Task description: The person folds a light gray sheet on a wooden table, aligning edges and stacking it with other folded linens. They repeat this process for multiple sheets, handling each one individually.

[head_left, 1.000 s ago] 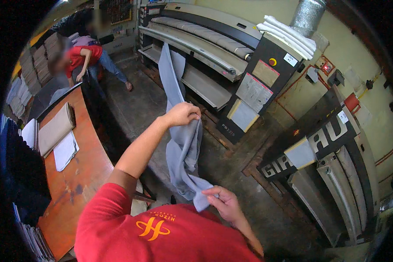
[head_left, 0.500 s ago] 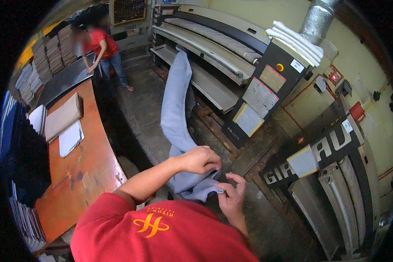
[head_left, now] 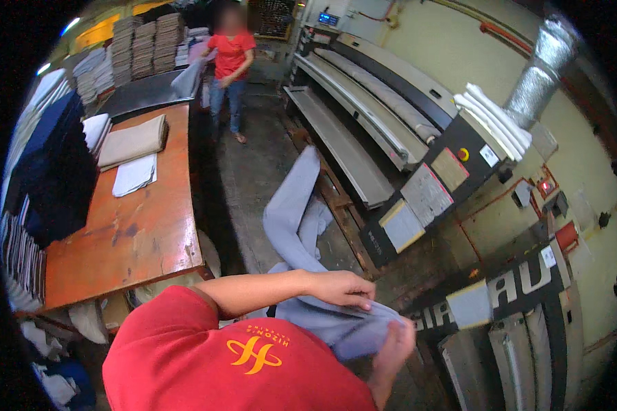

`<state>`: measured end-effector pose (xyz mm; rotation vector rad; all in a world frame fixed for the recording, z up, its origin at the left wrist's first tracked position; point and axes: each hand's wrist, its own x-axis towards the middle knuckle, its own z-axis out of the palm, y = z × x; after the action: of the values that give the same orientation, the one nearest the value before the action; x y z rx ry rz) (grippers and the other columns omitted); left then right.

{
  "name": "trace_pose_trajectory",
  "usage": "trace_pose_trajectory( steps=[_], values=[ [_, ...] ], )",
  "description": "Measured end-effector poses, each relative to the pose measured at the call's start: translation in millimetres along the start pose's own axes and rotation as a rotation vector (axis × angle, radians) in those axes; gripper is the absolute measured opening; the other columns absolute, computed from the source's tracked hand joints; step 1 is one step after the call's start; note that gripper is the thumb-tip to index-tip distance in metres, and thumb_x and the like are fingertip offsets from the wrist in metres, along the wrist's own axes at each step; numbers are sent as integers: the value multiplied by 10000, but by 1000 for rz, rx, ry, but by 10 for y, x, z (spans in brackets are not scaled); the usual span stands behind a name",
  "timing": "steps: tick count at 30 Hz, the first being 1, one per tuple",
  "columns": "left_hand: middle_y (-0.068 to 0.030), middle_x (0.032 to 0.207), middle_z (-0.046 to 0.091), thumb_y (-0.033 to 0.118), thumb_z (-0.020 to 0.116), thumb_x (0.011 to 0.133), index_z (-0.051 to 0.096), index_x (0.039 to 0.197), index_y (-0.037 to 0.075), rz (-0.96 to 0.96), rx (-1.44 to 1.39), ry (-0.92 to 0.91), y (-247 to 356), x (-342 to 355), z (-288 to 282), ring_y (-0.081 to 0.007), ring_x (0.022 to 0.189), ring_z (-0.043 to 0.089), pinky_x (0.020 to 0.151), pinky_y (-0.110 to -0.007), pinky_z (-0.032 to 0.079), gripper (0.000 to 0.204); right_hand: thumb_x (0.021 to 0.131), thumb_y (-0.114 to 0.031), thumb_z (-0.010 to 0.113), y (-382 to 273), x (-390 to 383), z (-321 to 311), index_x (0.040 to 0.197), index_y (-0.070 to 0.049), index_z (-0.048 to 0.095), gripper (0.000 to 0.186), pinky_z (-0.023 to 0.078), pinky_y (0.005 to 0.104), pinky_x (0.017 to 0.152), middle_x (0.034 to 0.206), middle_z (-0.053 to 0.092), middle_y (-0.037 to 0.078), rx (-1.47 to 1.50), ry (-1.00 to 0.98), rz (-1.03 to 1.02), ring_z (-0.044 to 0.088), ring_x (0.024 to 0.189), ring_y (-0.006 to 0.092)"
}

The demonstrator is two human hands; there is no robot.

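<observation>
A long grey-blue cloth (head_left: 281, 220) trails from my hands across the floor, its far end folded over beside the ironing machine. My left hand (head_left: 339, 288) is closed on the cloth's upper edge, its fingers bent down over it. Further right, my right hand (head_left: 395, 342), slightly blurred, grips the same edge near a corner. Between and below the hands the cloth hangs in loose folds in front of my red shirt. The cloth's near lower part is partly hidden behind my left forearm and shirt.
On the left a wooden table (head_left: 144, 229) bears a folded beige cloth (head_left: 136, 142) and white cloths (head_left: 135, 176), beside a dark blue stack (head_left: 51, 171). A large ironing machine (head_left: 363, 103) stands at right. Another person (head_left: 233, 58) in red stands far off, holding a cloth.
Both hands have moved right, drawing the cloth's edge out between them. The cloth's far end has slid nearer, off the machine's side. The other person has straightened up from leaning over the table.
</observation>
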<state>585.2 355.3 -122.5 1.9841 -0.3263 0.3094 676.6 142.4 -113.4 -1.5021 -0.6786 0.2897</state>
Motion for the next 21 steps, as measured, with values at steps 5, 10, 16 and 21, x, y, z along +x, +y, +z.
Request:
trace_pose_trajectory(
  steps=[5,10,16,21],
  values=[
    [-96,757,591,327,552,894,583,904,94,-474,499,-201,-1142,-499,212,-253,678,572,612,-403,423,235,916,-147,518,-467,161,-937,998,-22,529,150,461,338,758,929,539,84,224,434,-140,530,834,180],
    [-101,786,596,241,555,886,551,921,75,-532,134,23,-1376,-594,923,-260,741,584,652,-402,435,169,905,-149,541,-540,436,-1397,958,61,579,219,454,373,791,910,599,153,-177,569,-324,539,835,240],
    [-112,838,585,160,523,903,512,923,51,-12,348,311,-143,-24,802,-269,797,579,697,-395,441,112,839,-54,627,158,296,-522,1092,8,558,270,411,277,878,1090,592,102,-144,-570,5,535,978,144],
    [-84,812,551,253,509,943,500,958,42,-215,183,479,453,-220,767,-219,778,555,679,-363,434,211,879,-58,621,416,167,-1,969,-11,549,125,413,204,662,860,600,10,115,-712,169,514,747,61]
  ],
)
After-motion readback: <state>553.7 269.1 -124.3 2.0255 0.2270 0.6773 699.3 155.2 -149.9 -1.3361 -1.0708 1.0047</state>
